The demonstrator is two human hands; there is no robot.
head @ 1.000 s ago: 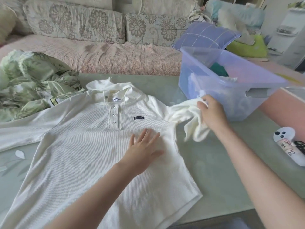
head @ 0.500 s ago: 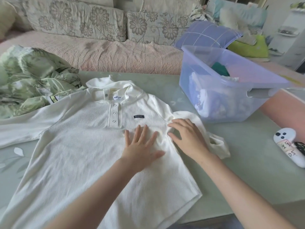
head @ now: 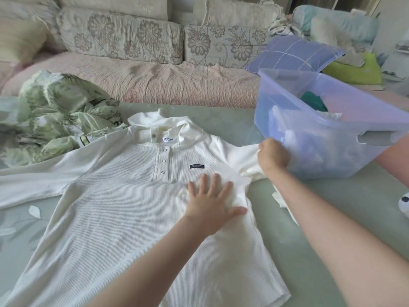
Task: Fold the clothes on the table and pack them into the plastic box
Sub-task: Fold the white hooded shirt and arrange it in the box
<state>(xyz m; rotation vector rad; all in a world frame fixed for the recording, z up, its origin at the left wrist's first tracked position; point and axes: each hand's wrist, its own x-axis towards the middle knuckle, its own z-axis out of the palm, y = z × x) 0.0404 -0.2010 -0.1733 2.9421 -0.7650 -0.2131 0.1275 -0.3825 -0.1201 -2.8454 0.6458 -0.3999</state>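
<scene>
A white ribbed long-sleeved shirt (head: 124, 213) lies face up, spread flat on the pale green table (head: 332, 218). My left hand (head: 212, 202) presses flat on its chest, fingers straight and spread. My right hand (head: 273, 155) grips the shirt's right sleeve (head: 245, 159) near the shoulder, right beside the plastic box; the sleeve's end trails out from under my forearm. The translucent purple plastic box (head: 345, 120) stands at the table's back right and holds several folded clothes. A crumpled green leaf-print garment (head: 59, 116) lies at the back left, touching the shirt's left sleeve.
A sofa (head: 143, 76) with floral cushions and a pink cover runs along the table's far edge. A purple pillow (head: 294, 55) sits behind the box. A white object with dark spots (head: 404, 203) lies at the right edge of the table.
My right hand left the shirt's side beside my left hand, moved up and right, and now grips the sleeve by the box. My left hand stays pressed on the chest.
</scene>
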